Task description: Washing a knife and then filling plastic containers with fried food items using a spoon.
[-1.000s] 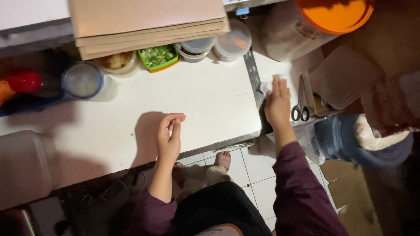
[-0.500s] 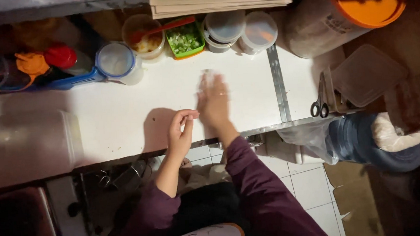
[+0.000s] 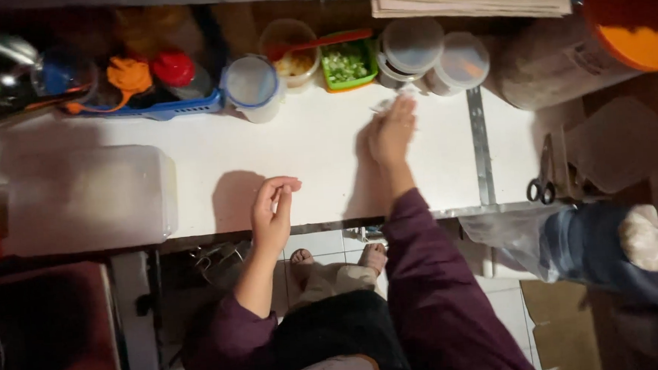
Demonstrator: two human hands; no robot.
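My right hand [image 3: 390, 133] lies flat on the white counter [image 3: 313, 163], fingers pointing at the far tubs. A small pale cloth [image 3: 382, 105] shows under its fingertips, and its exact kind is blurred. My left hand [image 3: 272, 210] rests on its side at the counter's near edge. Its fingers are loosely curled and it holds nothing. Both sleeves are dark purple. About a hand's width of bare counter separates the two hands.
Along the back stand a blue basket of bottles [image 3: 160, 107], a lidded cup [image 3: 252, 84], a green tub of chopped greens [image 3: 345, 64] and two round lidded tubs [image 3: 435, 55]. A clear plastic box [image 3: 89, 197] sits left. Scissors [image 3: 543, 181] lie right of a metal strip [image 3: 479, 147].
My right hand has swept from the counter's right end, by the scissors, leftward and toward the back tubs. My left hand has stayed cupped at the near edge.
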